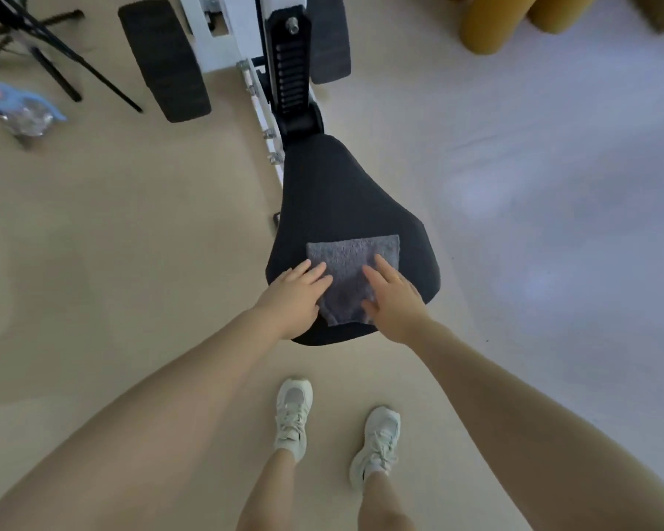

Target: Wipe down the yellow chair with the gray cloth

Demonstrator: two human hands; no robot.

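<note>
Gray cloth [351, 275] — fuzzy, folded rectangle, long axis running away from person on black seat [345, 201]. Left hand [294, 297], right hand [393, 297] flat on it, fingers straight — apart, either side.

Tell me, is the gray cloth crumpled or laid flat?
Laid flat: the gray cloth lies as a neat rectangle on the black seat, both hands resting on it.

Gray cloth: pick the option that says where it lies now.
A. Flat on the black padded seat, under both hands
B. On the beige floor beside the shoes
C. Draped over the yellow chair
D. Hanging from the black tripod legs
A: the gray cloth lies spread on the black padded seat, with the left hand and the right hand resting on it, fingers straight.
</note>
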